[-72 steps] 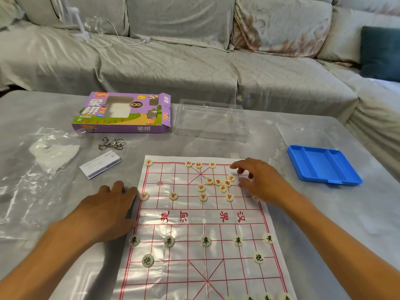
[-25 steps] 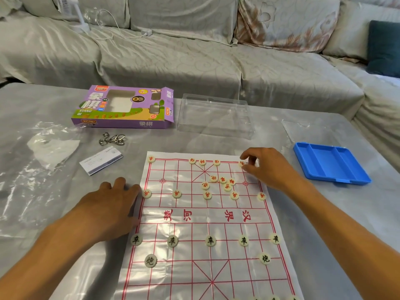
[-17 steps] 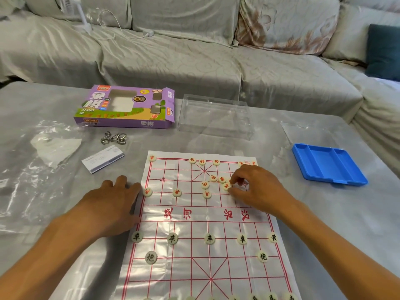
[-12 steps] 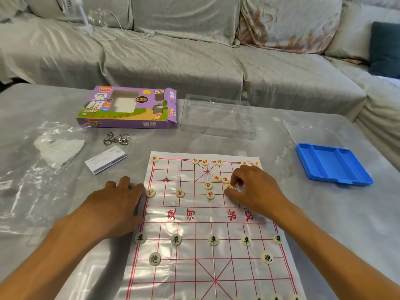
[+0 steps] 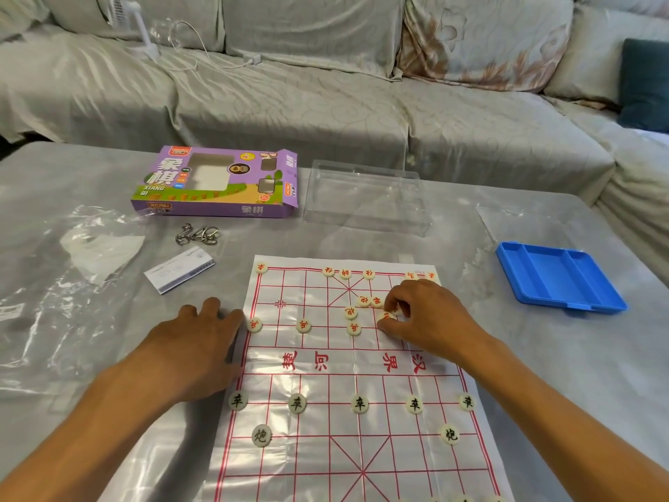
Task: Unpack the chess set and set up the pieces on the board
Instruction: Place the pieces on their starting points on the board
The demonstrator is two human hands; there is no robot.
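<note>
Our right hand (image 5: pixel 430 317) has come back from the far right corner of the thin white plastic board sheet with its red grid (image 5: pixel 347 422), where two red-lettered discs (image 5: pixel 420 275) now sit on the back line, and is curled over the loose cluster of small cream round pieces with red characters (image 5: pixel 364 306) near the middle of the far half; thumb and forefinger pinch one cream disc (image 5: pixel 386 316) from that heap. We judge this the next piece bound for its point, so the far side is partly laid and the cluster is what remains to sort. Our left hand (image 5: pixel 197 338) has kept its place, lying flat with straight fingers at the left edge of the sheet, holding nothing, seemingly pinning the sheet down. The near side looks further along: a row of five cream discs with black characters (image 5: pixel 359 403) stands on its line, with two more black-marked discs behind. Across the river band we read red characters, upside down to us, 楚河 and 汉界. The purple cardboard box with a cut-out window (image 5: pixel 217 182) reads 象棋, "XIANG QI" and a small "XCBAI"-like brand mark we cannot read surely. Beside it lie a clear plastic lid (image 5: pixel 365 197) and, to the right, a blue plastic compartment tray (image 5: pixel 557 280); print on the small white leaflet (image 5: pixel 179 269) is too fine to read.
</note>
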